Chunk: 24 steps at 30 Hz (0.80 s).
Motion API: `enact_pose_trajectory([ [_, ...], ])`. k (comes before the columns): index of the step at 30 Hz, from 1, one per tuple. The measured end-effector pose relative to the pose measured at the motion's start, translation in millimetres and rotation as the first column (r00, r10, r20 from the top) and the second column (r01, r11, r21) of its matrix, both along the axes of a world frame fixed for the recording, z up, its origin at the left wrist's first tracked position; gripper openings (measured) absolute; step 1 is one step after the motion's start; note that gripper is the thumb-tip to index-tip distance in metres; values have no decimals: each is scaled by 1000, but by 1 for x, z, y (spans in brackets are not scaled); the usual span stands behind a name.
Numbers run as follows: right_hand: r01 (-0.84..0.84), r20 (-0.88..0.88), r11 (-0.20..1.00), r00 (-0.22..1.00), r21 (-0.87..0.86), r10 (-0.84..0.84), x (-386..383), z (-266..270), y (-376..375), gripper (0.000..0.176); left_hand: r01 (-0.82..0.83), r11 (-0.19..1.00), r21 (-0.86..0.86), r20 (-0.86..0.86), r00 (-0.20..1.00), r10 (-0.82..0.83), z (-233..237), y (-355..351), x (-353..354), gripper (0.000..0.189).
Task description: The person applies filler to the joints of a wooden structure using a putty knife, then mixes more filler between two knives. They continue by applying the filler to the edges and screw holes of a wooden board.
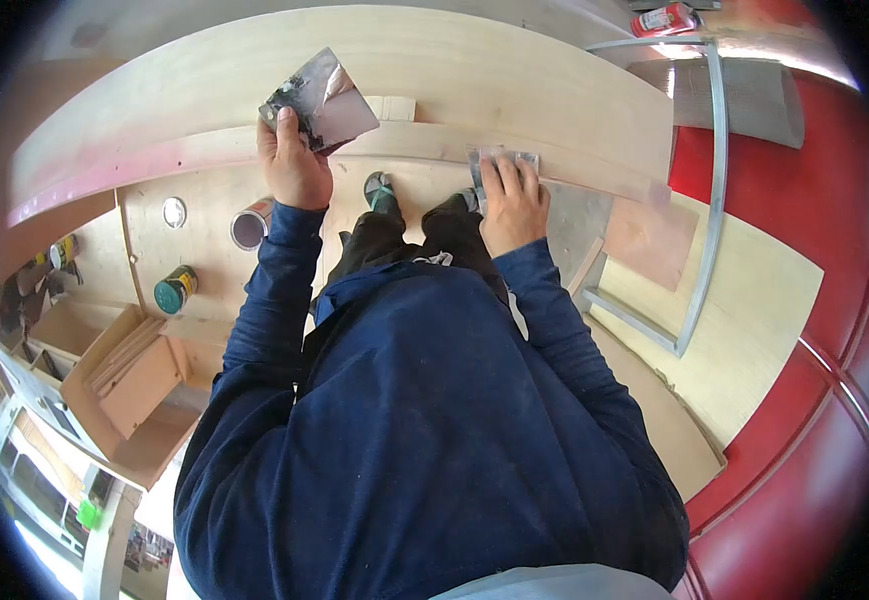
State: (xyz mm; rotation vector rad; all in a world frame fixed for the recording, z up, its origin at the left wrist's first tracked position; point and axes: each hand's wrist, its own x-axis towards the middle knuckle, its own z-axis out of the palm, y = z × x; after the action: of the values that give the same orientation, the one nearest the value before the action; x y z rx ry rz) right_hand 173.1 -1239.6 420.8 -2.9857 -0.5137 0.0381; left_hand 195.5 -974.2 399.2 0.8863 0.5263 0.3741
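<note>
My left hand (296,172) grips a square, smudged flat plate (346,108) by its lower left corner, thumb on top. Dark stains and a pale pinkish smear of paste-like material show on the plate. It is raised over the long pale wooden panel (474,70). My right hand (514,205) lies at the panel's near edge, fingers pressed down on a thin grey scraper blade (475,162). The blade is mostly covered by the fingers. A pinkish tint runs along the panel's edge on the left.
Below the panel at left stand an open can (249,230), a green-lidded can (175,290) and a white round lid (174,212). A metal frame (719,150) stands at right by plywood sheets (764,300). A fire extinguisher (664,20) is at the far right.
</note>
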Motion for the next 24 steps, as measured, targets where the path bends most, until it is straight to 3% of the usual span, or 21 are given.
enact_pose_trajectory([
  [1,8,5,1000,1000,-7,-8,-1,4,0,46,1,1000,-9,9,1000,-1,-3,2,2,22],
  [4,34,-257,998,965,-46,-45,6,31,0,47,-1,1000,-27,24,1000,2,2,2,6,22],
  [7,93,-196,994,977,49,-81,12,37,2,48,22,997,-77,64,998,-17,-4,5,7,21],
  [13,69,-35,997,997,14,-69,4,-7,-3,50,71,992,-102,35,997,-68,1,8,4,21],
  [17,66,-54,998,996,-9,-67,-4,6,10,50,95,989,-111,2,995,-96,0,15,2,21],
  [19,48,-278,999,960,12,-43,3,33,18,55,120,975,-189,5,993,-121,3,17,-1,21],
  [20,44,-273,999,961,13,-39,3,36,22,55,115,972,-203,-5,993,-118,-1,16,-1,22],
  [22,-16,-124,886,989,463,83,-1,40,24,53,170,945,-280,-63,979,-194,-5,0,-14,25],
  [24,-53,-87,821,988,568,124,-2,63,47,50,213,891,-400,-124,951,-283,11,-22,-23,26],
])
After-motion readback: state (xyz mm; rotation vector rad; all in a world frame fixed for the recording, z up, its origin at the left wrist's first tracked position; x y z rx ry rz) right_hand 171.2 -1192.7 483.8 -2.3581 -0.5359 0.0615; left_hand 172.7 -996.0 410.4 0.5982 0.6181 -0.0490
